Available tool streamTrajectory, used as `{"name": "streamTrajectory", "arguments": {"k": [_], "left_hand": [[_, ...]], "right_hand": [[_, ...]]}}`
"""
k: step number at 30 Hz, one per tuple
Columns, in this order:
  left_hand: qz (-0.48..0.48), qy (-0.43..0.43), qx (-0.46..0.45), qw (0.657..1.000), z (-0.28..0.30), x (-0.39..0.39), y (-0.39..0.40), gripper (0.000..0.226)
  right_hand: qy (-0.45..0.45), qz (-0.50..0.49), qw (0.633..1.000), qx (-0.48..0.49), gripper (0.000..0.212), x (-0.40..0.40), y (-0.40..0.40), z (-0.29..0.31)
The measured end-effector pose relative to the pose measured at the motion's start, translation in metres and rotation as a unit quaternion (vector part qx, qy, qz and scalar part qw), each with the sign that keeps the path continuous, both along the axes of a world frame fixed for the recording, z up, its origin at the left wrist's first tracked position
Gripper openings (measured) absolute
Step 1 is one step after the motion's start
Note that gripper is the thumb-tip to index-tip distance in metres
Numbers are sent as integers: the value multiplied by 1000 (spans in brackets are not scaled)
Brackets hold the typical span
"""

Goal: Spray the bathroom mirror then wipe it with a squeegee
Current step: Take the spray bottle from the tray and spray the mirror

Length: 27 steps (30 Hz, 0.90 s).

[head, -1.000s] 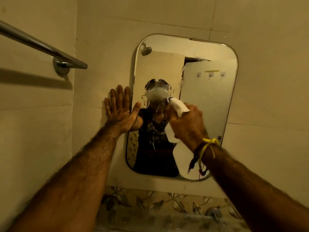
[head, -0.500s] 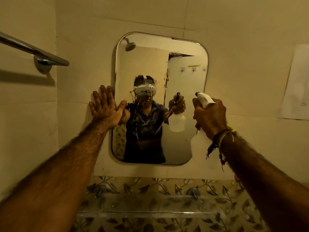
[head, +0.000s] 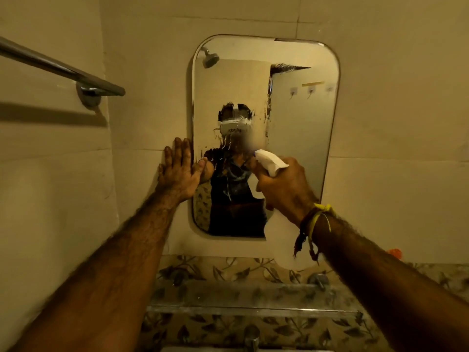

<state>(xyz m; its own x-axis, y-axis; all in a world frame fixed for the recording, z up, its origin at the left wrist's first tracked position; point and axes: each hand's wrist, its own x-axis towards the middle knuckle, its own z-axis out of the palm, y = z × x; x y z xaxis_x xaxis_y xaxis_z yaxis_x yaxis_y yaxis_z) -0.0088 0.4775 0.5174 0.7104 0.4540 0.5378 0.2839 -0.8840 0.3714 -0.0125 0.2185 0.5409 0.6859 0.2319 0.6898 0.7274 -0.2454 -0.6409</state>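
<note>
The spray bottle (head: 270, 162) is gripped in the closed right hand (head: 285, 190), nozzle aimed up-left at the wall-mounted mirror (head: 299, 128) just ahead, while the left hand (head: 179, 171) is pressed open-palmed, empty, at its left edge.

Glass shelf (head: 253, 309) on leaf-patterned tiles (head: 228, 273) below the mirror (head: 299, 123), bare

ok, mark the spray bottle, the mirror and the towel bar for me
spray bottle (head: 271, 160), head view, white nozzle head.
mirror (head: 299, 128), head view, bare glass at right.
towel bar (head: 58, 66), head view, mid-rail.
</note>
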Motion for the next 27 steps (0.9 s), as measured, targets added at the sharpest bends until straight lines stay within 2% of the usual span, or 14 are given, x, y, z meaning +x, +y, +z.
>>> {"name": "streamTrajectory", "arguments": {"k": [4, 6, 10, 15, 19, 24, 27], "left_hand": [[-21, 22, -24, 999, 7, -8, 1, 74], [-31, 31, -29, 999, 11, -11, 2, 73], [-42, 21, -35, 998, 11, -13, 1, 73], [-20, 13, -35, 999, 2, -5, -3, 79], [-2, 8, -22, 1000, -3, -2, -7, 87], [-12, -2, -63, 998, 2, 3, -10, 89], [-18, -17, -91, 996, -10, 10, -15, 91]], "right_hand": [[-55, 7, 997, -46, 22, -22, 25, -10], [-69, 2, 996, -53, 23, -24, 28, -15], [-25, -1, 999, -46, 34, -12, 17, -24], [30, -69, 995, 62, 38, 17, -19, -27], [65, -119, 986, 97, 41, 32, -45, -28], [100, -165, 976, 100, 39, 42, -70, -32], [107, -159, 978, 80, 39, 42, -78, -41]]}}
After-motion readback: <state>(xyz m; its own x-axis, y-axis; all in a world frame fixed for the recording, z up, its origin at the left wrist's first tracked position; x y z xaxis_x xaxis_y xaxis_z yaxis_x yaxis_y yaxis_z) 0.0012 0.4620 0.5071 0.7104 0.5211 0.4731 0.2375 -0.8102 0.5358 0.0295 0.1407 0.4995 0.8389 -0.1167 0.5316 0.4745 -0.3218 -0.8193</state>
